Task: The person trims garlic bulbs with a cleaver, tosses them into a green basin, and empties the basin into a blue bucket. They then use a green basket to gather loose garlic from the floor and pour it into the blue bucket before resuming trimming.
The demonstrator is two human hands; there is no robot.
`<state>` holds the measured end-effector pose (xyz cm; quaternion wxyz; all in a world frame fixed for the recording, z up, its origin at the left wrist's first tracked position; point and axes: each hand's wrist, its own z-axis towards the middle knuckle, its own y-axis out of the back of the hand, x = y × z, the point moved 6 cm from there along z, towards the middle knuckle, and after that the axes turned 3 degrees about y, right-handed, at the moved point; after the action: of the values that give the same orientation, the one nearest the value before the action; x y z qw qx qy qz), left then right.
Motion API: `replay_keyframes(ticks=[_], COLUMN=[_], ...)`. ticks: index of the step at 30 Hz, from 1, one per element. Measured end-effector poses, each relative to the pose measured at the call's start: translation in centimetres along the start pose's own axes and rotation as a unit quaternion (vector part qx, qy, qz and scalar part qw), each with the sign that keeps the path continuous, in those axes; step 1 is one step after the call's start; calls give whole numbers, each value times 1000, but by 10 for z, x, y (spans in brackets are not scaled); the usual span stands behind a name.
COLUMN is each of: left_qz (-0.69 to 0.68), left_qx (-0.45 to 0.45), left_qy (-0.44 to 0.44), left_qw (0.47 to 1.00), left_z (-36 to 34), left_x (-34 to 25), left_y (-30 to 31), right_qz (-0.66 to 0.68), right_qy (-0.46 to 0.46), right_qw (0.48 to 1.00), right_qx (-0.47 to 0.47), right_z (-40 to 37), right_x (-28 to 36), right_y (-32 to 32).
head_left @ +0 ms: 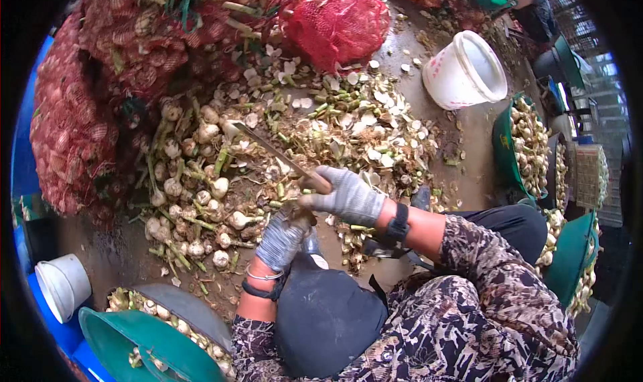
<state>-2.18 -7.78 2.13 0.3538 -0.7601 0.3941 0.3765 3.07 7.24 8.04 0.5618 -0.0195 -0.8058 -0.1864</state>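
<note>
My right hand, in a grey glove, is closed round the handle of a knife whose blade points up and left over the garlic. Just below and left of it, my left hand, also gloved, has its fingers closed near the right fingertips; what they hold is too hidden to name. Garlic bulbs with green stems lie heaped on the ground to the left of my hands. Cut stems, roots and peelings are spread beyond them.
Red net sacks of garlic stand at the left and top. A white bucket is at the upper right. Green basins of garlic line the right side; another green basin sits lower left. A person is at the top right.
</note>
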Motion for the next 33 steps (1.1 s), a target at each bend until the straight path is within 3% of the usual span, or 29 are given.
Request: replay_keyframes(ticks=[2, 4, 5, 8, 10, 11, 12, 14, 15, 16, 18, 19, 20, 21, 23, 24, 25, 27, 28, 29, 30, 31, 32, 33], left_qz=[31, -218, -222, -210, -98, -43, 99, 390, 468, 546, 638, 653, 668, 683, 725, 696, 666, 594, 551, 351, 353, 158, -45, -15], left_qx=[15, 29, 54, -6, -74, -166, -202, -308, -278, -265, -189, -170, -153, -174, -204, -218, -231, -280, -315, -357, -353, -296, -225, -184], left_qy=[32, 1, -16, -58, -39, 20, -15, -48, -33, -17, 111, 116, 132, 107, 94, 85, 75, 39, -25, 33, 31, 42, 54, 44], left_qw=[999, 975, 973, 976, 992, 985, 974, 867, 838, 795, 738, 729, 716, 701, 651, 679, 705, 753, 772, 865, 866, 941, 972, 982], left_z=[-8, -13, -7, -12, -10, -13, -15, -21, -18, -12, -9, -8, -8, -7, 3, 2, 2, 6, 6, 4, 2, 0, -3, -2], left_x=[-18, -34, -34, -23, -2, 3, 17, 44, 62, 103, 112, 105, 95, 116, 165, 142, 118, 125, 129, 131, 113, 98, 85, 68], left_y=[-6, -11, -8, 3, 33, 47, 63, 93, 108, 130, 132, 123, 120, 133, 166, 162, 157, 164, 164, 159, 141, 119, 97, 84], right_qz=[43, 77, 162, 169, 131, 127, 121, 171, 180, 32, -7, -147, -193, -329, -231, -183, -56, -45, -31, 358, 86, -187, -202, -227], right_qy=[-27, -107, -156, -163, -165, -146, -123, 64, 189, 171, 133, 124, 146, 181, 110, 70, 30, 115, 153, 103, 113, 167, 56, 71], right_qw=[998, 991, 974, 970, 972, 968, 960, 913, 868, 834, 769, 730, 713, 680, 751, 778, 822, 889, 915, 901, 981, 966, 978, 971], right_qx=[22, 8, 2, -60, -102, -160, -222, -365, -423, -524, -625, -656, -658, -630, -609, -597, -566, -441, -372, -224, -133, -65, -22, 39], right_z=[6, 7, 3, -1, -4, -7, -13, -15, -20, -41, -70, -82, -87, -89, -81, -77, -64, -39, -28, -17, -22, -31, -31, -31], right_x=[5, -9, -19, -42, -34, -19, -4, -22, -17, 13, 8, 10, 2, -21, -20, -17, -6, -19, -27, -59, -46, -33, -9, 2], right_y=[-1, 6, 6, 20, 54, 81, 112, 203, 250, 280, 363, 407, 442, 486, 467, 454, 403, 328, 289, 239, 187, 133, 89, 59])
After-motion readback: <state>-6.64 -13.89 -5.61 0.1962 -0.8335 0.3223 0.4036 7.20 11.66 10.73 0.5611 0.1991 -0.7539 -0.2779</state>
